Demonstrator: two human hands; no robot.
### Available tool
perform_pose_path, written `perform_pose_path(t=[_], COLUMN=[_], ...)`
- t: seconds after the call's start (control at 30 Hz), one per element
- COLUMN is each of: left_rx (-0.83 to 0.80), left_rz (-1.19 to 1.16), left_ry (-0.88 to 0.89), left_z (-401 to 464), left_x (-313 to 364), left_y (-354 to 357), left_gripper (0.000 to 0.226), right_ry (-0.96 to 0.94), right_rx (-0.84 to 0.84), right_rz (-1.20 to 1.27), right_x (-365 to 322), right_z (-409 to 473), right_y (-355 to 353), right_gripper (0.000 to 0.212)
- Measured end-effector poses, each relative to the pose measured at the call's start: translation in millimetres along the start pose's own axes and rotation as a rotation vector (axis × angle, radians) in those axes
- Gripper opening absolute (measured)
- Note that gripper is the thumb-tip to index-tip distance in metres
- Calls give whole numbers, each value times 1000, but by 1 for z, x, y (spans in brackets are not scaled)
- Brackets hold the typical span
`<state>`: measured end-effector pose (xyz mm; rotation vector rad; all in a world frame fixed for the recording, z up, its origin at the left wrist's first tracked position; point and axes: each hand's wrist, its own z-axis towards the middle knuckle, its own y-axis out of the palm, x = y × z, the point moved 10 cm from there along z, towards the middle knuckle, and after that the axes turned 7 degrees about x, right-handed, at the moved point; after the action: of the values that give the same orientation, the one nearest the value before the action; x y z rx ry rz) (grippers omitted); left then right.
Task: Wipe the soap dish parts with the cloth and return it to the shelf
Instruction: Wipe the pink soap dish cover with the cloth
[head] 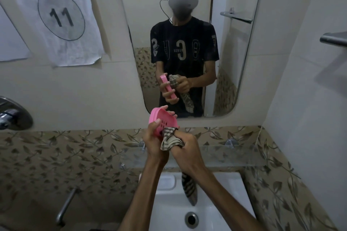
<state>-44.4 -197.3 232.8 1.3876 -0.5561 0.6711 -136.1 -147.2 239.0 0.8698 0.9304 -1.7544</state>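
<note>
Left hand (155,140) grips pink soap dish (163,120); right hand (185,145) clutches cloth (170,139).

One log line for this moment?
step: wiping | left hand: holds pink soap dish | right hand: grips cloth | glass shelf: bare

Soap dish (162,120) left of cloth (170,139), above sink (221,199), before mirror (234,58).

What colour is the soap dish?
The soap dish is pink, with small slots in it. The head view shows it best, held up in front of the mirror.
</note>
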Motion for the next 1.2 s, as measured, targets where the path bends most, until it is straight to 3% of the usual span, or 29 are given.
perform_pose_path(t=[0.1,0.33,0.53,0.63,0.73,0.8,0.93,1.03,1.2], left_rx=[-9,-79,-78,-114,-146,-213,-295,-286,-255], left_rz=[-1,20,72,286,547,671,774,785,795], left_ry=[-45,-63,-7,40,125,173,188,188,199], left_z=[-5,-6,-3,4,7,5,1,-1,1], left_x=[-6,0,15,26,29,28,25,24,20], left_y=[4,7,-1,-3,-3,5,18,13,10], left_gripper=[83,82,76,69,65,55,40,46,58], right_ry=[-52,-390,-268,-196,-172,-213,-322,-407,-373], right_rx=[-34,12,32,127,175,130,48,37,82], right_rz=[9,-248,-469,-320,-6,95,65,-32,-33], right_x=[-14,-49,-27,-13,-17,-29,-42,-40,-32], right_z=[8,26,42,40,36,38,41,37,41], right_y=[5,-1,-17,-40,-51,-47,-40,-38,-39], right_gripper=[24,25,29,23,46,47,42,37,37])
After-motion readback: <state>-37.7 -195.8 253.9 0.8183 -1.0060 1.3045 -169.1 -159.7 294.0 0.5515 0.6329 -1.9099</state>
